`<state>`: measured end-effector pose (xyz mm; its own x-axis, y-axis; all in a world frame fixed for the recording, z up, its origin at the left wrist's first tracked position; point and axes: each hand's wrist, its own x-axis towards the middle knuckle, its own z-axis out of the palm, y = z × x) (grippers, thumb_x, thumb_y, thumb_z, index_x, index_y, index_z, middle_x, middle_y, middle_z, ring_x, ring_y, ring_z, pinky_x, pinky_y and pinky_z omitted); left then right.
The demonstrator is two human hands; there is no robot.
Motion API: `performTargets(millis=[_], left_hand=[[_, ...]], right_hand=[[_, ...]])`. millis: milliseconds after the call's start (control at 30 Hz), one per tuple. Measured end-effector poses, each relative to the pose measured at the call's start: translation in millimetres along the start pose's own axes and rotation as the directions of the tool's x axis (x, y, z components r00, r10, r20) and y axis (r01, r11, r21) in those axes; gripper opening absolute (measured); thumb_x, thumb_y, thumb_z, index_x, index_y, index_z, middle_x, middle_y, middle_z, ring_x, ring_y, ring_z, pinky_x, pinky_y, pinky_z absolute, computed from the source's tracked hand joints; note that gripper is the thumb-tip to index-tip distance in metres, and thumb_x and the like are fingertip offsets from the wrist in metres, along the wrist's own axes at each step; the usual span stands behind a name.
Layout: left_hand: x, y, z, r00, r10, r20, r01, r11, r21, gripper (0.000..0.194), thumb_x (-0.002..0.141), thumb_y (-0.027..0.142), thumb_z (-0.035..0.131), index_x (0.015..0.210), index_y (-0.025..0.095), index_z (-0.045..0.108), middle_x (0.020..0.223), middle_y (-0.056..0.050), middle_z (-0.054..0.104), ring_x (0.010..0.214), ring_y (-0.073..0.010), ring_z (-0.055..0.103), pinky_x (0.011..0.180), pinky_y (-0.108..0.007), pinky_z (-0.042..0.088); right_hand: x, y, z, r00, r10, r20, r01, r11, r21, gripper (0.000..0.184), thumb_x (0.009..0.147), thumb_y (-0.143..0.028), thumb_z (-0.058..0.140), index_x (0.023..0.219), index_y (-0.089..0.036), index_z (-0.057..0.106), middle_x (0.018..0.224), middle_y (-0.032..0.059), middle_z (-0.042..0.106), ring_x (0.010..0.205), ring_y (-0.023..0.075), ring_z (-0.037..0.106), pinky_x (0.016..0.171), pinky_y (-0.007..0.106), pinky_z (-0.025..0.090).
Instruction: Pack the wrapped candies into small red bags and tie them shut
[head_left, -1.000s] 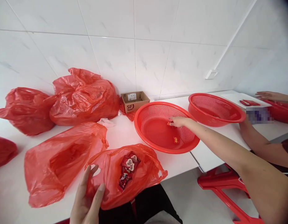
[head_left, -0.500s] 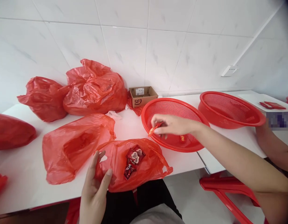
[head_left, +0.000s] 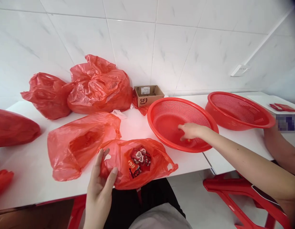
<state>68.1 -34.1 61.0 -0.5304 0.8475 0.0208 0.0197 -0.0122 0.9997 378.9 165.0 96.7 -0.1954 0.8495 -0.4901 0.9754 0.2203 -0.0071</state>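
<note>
A red plastic bag (head_left: 159, 156) lies with its mouth open at the table's front edge, several small red and dark candy packets (head_left: 139, 159) inside. At its left side, my left hand (head_left: 99, 187) has the film by the handle between thumb and curled fingers. My right hand (head_left: 191, 132) reaches down into a red perforated plastic basket (head_left: 166, 127), its fingers apart and nothing visible in them. Just below that hand a small red-and-yellow packet (head_left: 189, 140) rests in the basket, partly covered by it.
Another crumpled red bag (head_left: 66, 149) lies left of mine. Full red bags (head_left: 99, 89) and a small cardboard box (head_left: 147, 101) stand against the tiled wall. To the right are a second red basket (head_left: 223, 117), another person's arm (head_left: 278, 143) and a red stool (head_left: 228, 187).
My right hand has let go of a red-and-orange packet, which now lies among the others in the bag, and has moved right into the basket. My left hand keeps its place at the bag.
</note>
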Motion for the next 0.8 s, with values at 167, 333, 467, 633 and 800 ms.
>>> performTargets(millis=[167,333,467,633,800], left_hand=[[-1.6,1.8,-0.7,1.000,-0.018,0.021,0.019,1.000,-0.009,0.067,0.078,0.039,0.070,0.141,0.043,0.046,0.150,-0.002,0.046,0.064,-0.0058,0.058,0.056,-0.018,0.051],[-4.3,2.6,-3.9,0.999,-0.032,0.021,0.032,0.999,-0.006,0.073,0.075,0.040,0.072,0.143,0.039,0.044,0.147,-0.006,0.048,0.064,-0.0080,0.058,0.054,-0.020,0.053],[-2.9,-2.2,-7.2,1.000,0.012,-0.017,-0.012,1.000,0.029,0.080,0.075,0.041,0.072,0.147,0.037,0.037,0.135,-0.009,0.057,0.070,-0.0105,0.063,0.063,-0.022,0.056],[-3.2,-2.1,-15.6,0.999,-0.021,-0.029,0.022,0.999,0.045,0.078,0.076,0.046,0.070,0.147,0.036,0.037,0.127,-0.009,0.060,0.069,-0.0118,0.064,0.063,-0.024,0.055],[-7.3,-2.3,-29.0,0.987,-0.159,-0.028,0.158,0.987,-0.028,0.076,0.074,0.046,0.074,0.143,0.034,0.045,0.116,-0.006,0.062,0.076,-0.0128,0.063,0.065,-0.021,0.055]], right_hand=[[14.3,24.9,18.0,0.992,-0.028,0.120,0.022,0.999,0.050,0.021,0.059,-0.018,0.077,0.070,-0.020,0.059,0.076,0.0071,0.064,0.069,0.0274,0.064,0.056,0.035,0.046],[-6.8,4.4,-12.1,0.988,-0.112,-0.110,0.132,0.973,0.188,0.012,0.085,-0.033,0.057,0.087,-0.022,0.052,0.089,0.0064,0.064,0.073,0.0206,0.063,0.059,0.031,0.045],[-48.9,-57.3,-19.5,0.880,-0.342,-0.330,0.472,0.713,0.518,0.023,0.093,-0.047,0.047,0.099,-0.024,0.048,0.093,0.0029,0.064,0.071,0.0157,0.063,0.061,0.029,0.049],[-85.7,-115.6,6.0,0.736,-0.415,-0.535,0.627,0.716,0.308,0.015,0.095,-0.033,0.047,0.102,-0.024,0.055,0.103,0.0058,0.063,0.083,0.0200,0.062,0.075,0.038,0.051],[-112.5,-95.4,54.2,0.795,-0.378,-0.474,0.569,0.736,0.367,0.021,0.090,-0.041,0.055,0.111,-0.046,0.057,0.113,0.0040,0.063,0.100,0.0317,0.064,0.083,0.052,0.057]])
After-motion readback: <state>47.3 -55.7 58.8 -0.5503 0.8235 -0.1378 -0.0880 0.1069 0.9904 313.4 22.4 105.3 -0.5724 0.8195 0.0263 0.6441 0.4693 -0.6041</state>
